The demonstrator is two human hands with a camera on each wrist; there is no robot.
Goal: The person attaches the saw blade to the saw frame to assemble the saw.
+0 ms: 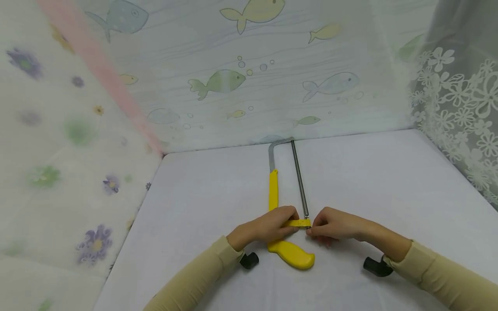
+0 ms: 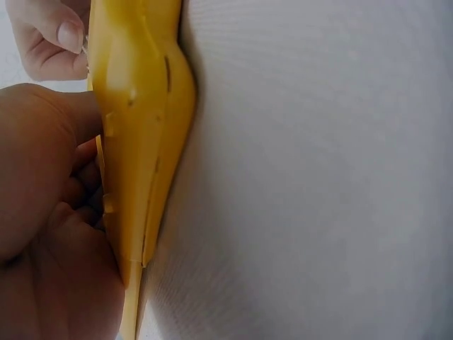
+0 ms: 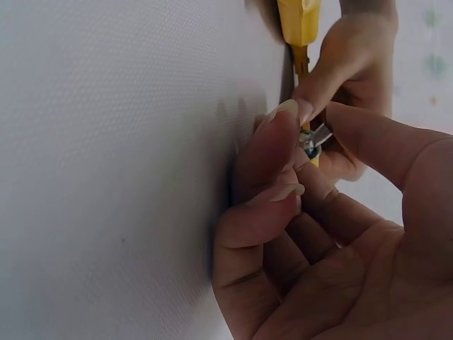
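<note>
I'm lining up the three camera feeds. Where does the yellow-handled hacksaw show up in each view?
Head: the yellow-handled hacksaw lies centre-bottom on the white table, its blade pointing away, between the left hand and right hand.
Left wrist: its yellow handle fills the upper left, running top to bottom.
Right wrist: only a yellow end shows at the top.
Shared landmark: the small metal wing nut that the right hand pinches, at the handle end of the blade.

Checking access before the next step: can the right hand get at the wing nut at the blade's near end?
Probably yes. The right hand already pinches the wing nut; the left hand holds the hacksaw beside it without covering it.
</note>
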